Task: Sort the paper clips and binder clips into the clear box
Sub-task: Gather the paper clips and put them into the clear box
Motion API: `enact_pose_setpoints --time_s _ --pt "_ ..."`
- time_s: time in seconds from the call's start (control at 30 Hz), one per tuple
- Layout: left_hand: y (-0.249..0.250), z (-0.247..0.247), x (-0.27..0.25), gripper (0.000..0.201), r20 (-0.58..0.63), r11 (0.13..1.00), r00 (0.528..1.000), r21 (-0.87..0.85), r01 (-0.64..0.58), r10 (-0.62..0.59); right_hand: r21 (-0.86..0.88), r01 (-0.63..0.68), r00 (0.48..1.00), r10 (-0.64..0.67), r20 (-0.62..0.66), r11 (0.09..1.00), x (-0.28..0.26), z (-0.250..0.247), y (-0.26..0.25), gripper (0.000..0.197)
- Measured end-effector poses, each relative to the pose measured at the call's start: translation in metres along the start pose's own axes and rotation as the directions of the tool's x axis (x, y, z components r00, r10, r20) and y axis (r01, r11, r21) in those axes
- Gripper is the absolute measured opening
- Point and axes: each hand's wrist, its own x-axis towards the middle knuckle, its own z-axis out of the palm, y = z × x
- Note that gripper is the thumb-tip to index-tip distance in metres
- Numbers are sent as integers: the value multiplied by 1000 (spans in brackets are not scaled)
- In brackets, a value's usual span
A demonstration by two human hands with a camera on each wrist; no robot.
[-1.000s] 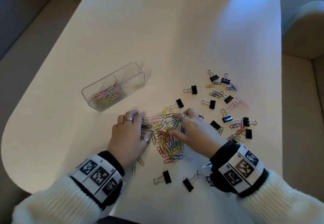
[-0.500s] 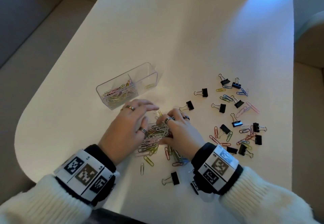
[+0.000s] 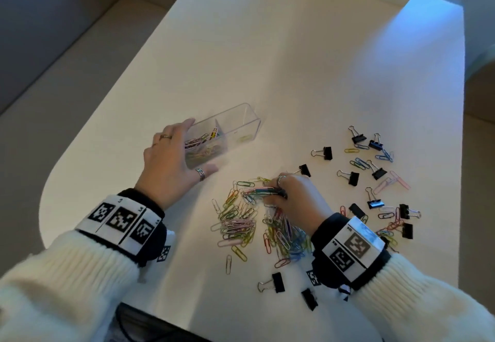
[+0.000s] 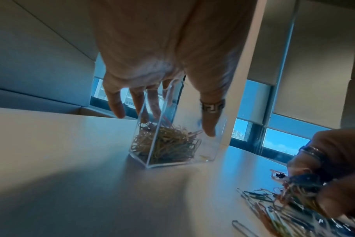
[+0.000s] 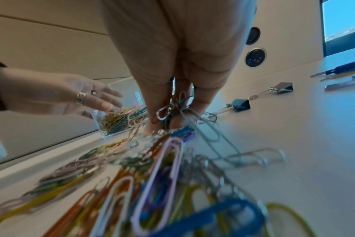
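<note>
A clear two-compartment box [image 3: 242, 123] stands left of centre on the white table, its left compartment holding coloured paper clips [image 3: 203, 146]. My left hand [image 3: 197, 147] spans that left end, fingers over the far rim and thumb at the near wall, all fairly straight. The left wrist view shows the box [image 4: 172, 154] between thumb and fingers [image 4: 117, 105]. My right hand [image 3: 278, 194] pinches a bunch of paper clips [image 3: 259, 191] over the loose pile [image 3: 238, 225]. Black binder clips [image 3: 325, 152] lie scattered to the right.
Two binder clips [image 3: 277, 282] lie near the table's front edge by my right wrist. The table's rounded left edge [image 3: 51, 181] drops to a beige seat. In the right wrist view a round socket [image 5: 254, 57] and pen-like items [image 5: 342, 69] sit far back.
My left hand left the clip pile and moved up-left to the box's end. The right hand stayed on the pile, holding a gathered bunch. The pile now lies uncovered.
</note>
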Motion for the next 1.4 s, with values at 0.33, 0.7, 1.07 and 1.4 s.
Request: enact_pose_setpoints --time_s 0.33,0.7,1.07,1.4 --pt "-12 7 6 59 -97 979 994 -188 -74 56 21 237 948 -226 -223 971 29 -49 -66 26" --pt "-12 2 1 52 -113 916 993 -401 -17 -31 -535 436 882 -463 92 724 78 -36 -119 17" --pt "-17 5 4 48 -88 928 995 -372 11 -47 -214 524 850 -492 187 824 79 -48 -120 33" --pt "-19 8 4 51 -115 929 993 -370 -31 -13 -280 509 850 -423 314 814 73 -38 -104 48"
